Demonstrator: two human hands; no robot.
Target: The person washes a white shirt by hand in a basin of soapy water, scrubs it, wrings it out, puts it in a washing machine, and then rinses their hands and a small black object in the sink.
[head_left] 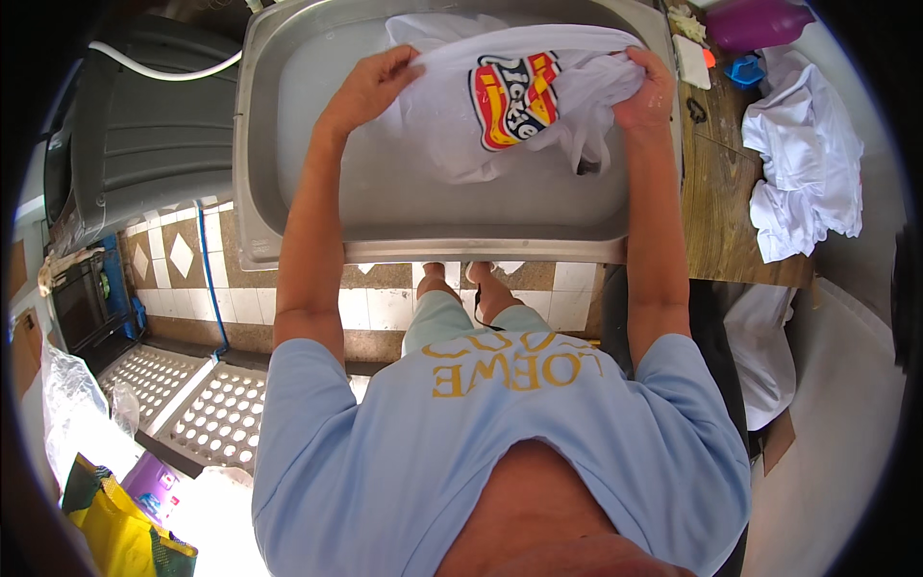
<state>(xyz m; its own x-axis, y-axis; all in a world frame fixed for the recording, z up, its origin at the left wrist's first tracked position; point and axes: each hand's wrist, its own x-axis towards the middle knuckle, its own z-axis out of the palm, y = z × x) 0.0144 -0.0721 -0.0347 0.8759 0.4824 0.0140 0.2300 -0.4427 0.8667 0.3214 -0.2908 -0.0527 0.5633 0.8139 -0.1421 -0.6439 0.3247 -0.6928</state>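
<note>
A wet white shirt (452, 125) with a red, yellow and blue print hangs stretched between both hands over a steel sink (433, 245) holding cloudy water. My left hand (370, 82) grips the shirt's left edge near the top. My right hand (642, 91) clutches a bunched fold of the same shirt at the right. The lower part of the cloth dips into the water.
A wooden counter (716, 192) right of the sink carries a heap of white cloth (803, 159), a purple container (755, 21), a white bar and a small blue item. A grey machine (144, 125) with a white hose stands left. Perforated floor grates (207, 409) and bags lie at lower left.
</note>
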